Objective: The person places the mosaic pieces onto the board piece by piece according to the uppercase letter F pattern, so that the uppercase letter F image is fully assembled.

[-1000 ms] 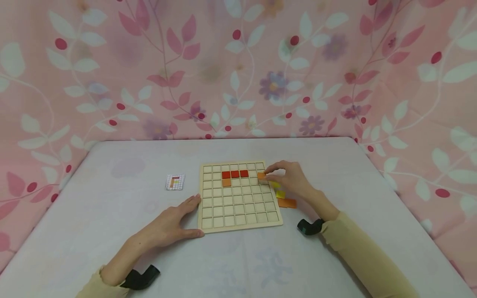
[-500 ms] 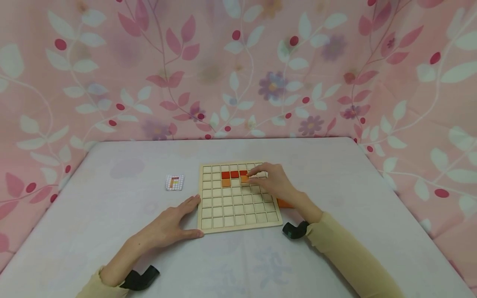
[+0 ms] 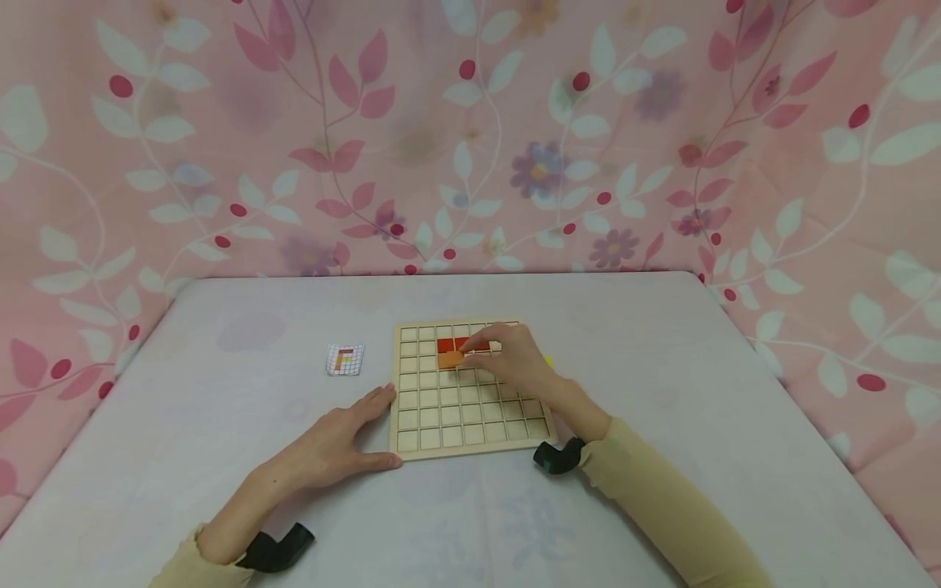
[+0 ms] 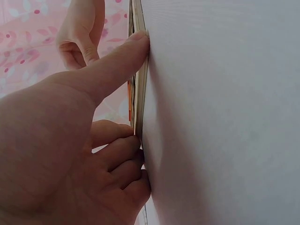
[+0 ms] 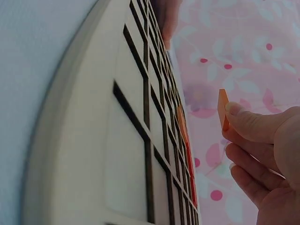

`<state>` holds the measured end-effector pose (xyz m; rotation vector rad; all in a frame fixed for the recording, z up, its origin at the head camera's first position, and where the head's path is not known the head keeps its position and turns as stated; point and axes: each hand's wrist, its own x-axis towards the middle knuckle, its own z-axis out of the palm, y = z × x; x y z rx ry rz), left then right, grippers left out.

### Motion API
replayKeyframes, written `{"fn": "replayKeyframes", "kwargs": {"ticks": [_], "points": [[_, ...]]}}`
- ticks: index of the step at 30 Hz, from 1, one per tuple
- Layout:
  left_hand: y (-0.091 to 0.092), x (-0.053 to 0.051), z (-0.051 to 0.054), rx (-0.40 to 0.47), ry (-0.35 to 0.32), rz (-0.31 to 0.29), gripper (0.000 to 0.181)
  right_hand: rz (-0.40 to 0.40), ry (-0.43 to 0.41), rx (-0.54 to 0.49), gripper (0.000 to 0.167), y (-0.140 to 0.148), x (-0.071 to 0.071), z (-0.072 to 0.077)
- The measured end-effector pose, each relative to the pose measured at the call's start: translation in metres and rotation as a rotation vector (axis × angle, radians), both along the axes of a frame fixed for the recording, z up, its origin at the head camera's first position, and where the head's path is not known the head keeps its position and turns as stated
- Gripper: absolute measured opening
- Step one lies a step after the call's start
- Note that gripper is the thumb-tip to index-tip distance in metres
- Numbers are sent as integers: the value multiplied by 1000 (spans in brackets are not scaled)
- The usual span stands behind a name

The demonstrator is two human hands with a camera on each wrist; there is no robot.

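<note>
My left hand [image 3: 331, 445] rests at the left edge of a wooden grid board [image 3: 448, 416]. In the left wrist view its thumb and fingertips touch the board's side [image 4: 138, 103]. Over the upper part of the board, my right hand [image 3: 518, 363] pinches a small orange square tile [image 5: 223, 110] between thumb and forefinger. The right wrist view shows that tile held up off the board. Red tiles [image 3: 445, 345] lie in a row on the grid, partly covered by the right hand. Another orange tile [image 5: 181, 119] lies on the board beside them.
Left of the board lies a small pattern card [image 3: 345, 359] with a gridded coloured figure. A bit of a yellow tile [image 3: 548, 360] shows past the right hand. The white table [image 3: 243, 351] ends at a pink floral cloth [image 3: 412, 147].
My right hand has moved left across the board with the orange tile, from its right edge to near the first red tile. The left hand has stayed in place.
</note>
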<state>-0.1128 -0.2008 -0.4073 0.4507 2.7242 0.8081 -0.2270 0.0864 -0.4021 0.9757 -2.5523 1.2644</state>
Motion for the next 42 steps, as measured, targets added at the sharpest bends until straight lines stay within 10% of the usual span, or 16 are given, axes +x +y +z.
{"fn": "replayKeyframes", "kwargs": {"ticks": [10,42], "points": [[0,0,1,1,-3,-2,101,-26,-68,85,17,-10,9,-11],[0,0,3,10,-29,9,102,15,90,106,21,-11,7,-26]]}}
